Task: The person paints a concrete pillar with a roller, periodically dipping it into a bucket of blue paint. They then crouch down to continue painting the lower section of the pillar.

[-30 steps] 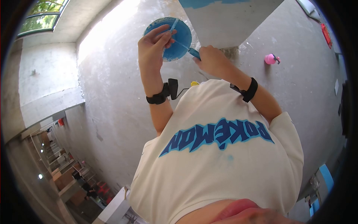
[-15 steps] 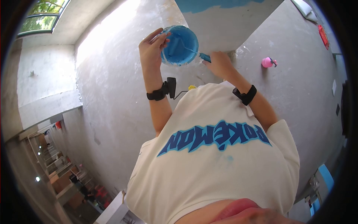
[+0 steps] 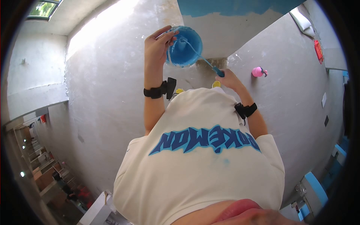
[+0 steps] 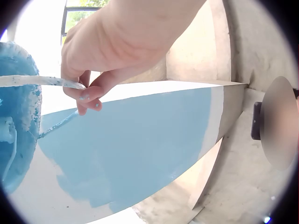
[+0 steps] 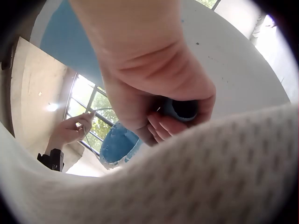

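1. Grey floor (image 3: 112, 97) stretches around the person, with a bright strip of light along its far left edge in the head view.
2. A wall (image 3: 210, 32) stands ahead, blue paint over part of its face and the rest pale.
3. The person wears a cream shirt (image 3: 198, 172) with blue lettering and a small blue smudge below it.
4. A blue-smeared bucket (image 3: 196, 39) hangs in front of the person, on the left hand's side, its mouth facing up toward the head camera.
5. A paint roller (image 3: 216, 69) slants out over the bucket's rim, its head inside and its blue grip outside, toward the right hand.
6. The left hand (image 3: 157, 44) is at the bucket's rim; its fingers are curled together, pinching the bail handle (image 4: 42, 80), and have blue specks on them.
7. The right hand (image 3: 230, 79) has its fingers wrapped round the roller's grip.
8. A pink spray bottle (image 3: 258, 72) stands on the floor, well apart from the bucket.
9. Yellow shoe tips (image 3: 216, 84) peek out beyond the shirt's hem.
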### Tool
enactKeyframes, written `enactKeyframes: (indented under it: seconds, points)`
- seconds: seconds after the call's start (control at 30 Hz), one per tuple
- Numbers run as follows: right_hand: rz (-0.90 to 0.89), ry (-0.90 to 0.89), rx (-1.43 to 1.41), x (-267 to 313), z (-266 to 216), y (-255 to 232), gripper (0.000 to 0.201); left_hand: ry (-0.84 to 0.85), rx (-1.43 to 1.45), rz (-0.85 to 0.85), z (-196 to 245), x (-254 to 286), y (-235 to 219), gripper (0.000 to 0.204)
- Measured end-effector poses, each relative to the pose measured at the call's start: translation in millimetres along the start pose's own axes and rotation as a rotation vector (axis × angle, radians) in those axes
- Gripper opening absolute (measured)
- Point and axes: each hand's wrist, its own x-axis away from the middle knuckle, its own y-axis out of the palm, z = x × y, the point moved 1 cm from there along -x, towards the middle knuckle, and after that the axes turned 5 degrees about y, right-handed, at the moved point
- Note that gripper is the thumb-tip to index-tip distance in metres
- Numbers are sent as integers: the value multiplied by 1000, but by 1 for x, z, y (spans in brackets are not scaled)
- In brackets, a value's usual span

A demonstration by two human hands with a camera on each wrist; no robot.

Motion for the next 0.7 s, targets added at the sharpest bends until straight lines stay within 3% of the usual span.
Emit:
enactKeyframes:
  seconds: [0.1,0.3,0.7]
  points:
    - [55,107,141,1,0,0,37,16,42,12,1,1,3,40]
    - [232,-69,-21,11,8,8,40,81,94,69,6,3,5,38]
    - [359,-139,33,10,-6,-2,39,39,116,32,15,8,15,41]
